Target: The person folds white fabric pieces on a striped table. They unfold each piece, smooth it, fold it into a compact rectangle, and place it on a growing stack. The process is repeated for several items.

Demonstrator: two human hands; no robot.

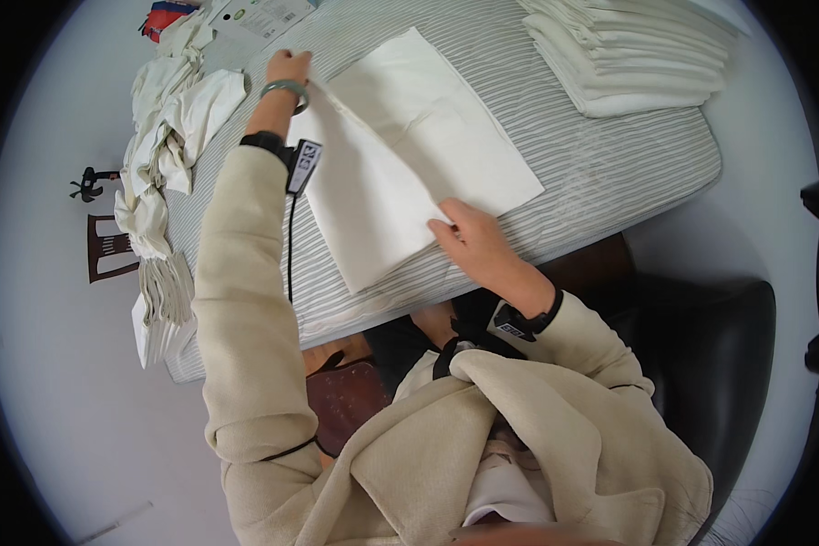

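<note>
A white cloth (pixel 372 191) lies in front of me, with one layer lifted over the flat layer below, which spreads to the right. My left hand (pixel 289 67) grips the far end of the lifted edge, its fingertips partly turned from view. At the near end of that same edge, my right hand (pixel 474 239) pinches the fabric between thumb and fingers. The raised fold runs slantwise between both hands. Creases show on the lower layer near its middle.
A striped padded cover (pixel 559 164) spans the table. Folded white cloths (pixel 635 61) are stacked at far right. Rumpled white cloths (pixel 191 116) line the left edge, near a folded pile (pixel 164 293). A printed box (pixel 259 17) stands far left; a black chair (pixel 716 355) is right.
</note>
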